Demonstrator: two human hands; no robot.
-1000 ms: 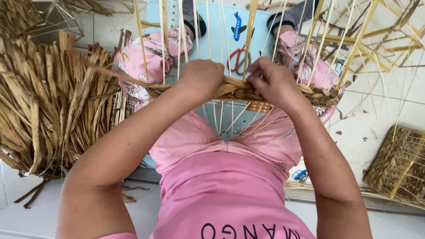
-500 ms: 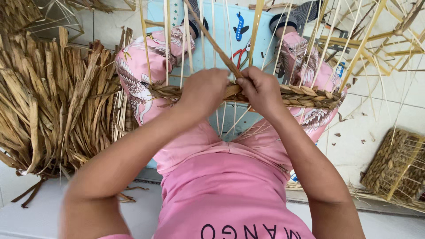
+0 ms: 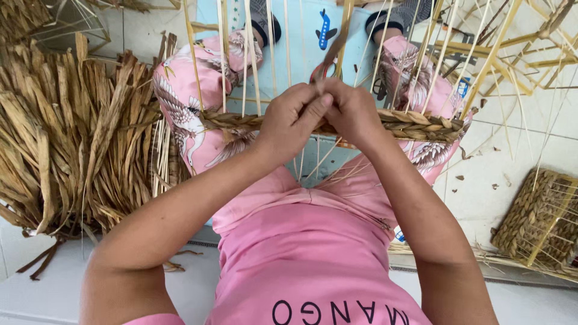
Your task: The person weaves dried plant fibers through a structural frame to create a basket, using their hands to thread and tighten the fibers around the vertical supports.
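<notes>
Head view: both hands have come together at the middle of the woven band since half a second ago; a second ago they sat apart, one on each side of centre. The flat brown strand that slanted across the uprights now rises almost straight up from between the hands. This reads as one weave stroke closing, with the strand pulled snug before it goes round the next upright.

Left hand [image 3: 292,117] is curled shut, fingers folded over the braided rim [image 3: 415,123] and thumb pressed toward the other hand. Right hand [image 3: 352,111] is also closed, fingertips pinching the base of the weaving strand [image 3: 338,42] where it meets the rim. The two hands touch each other knuckle to knuckle.

The unfinished basket sits on the person's lap between the knees, its pale upright stakes [image 3: 250,54] standing up in a row through the braided rim, which runs left to right across both pink patterned trouser legs [image 3: 180,108]. A light blue mat [image 3: 304,33] lies under the feet.

A big bundle of dried flat leaves [image 3: 72,138] lies just left of the person on the white tiled floor [image 3: 524,144]. A finished woven basket [image 3: 539,219] rests at lower right, well apart from the hands. Bare stake frames [image 3: 512,48] stand at upper right.
</notes>
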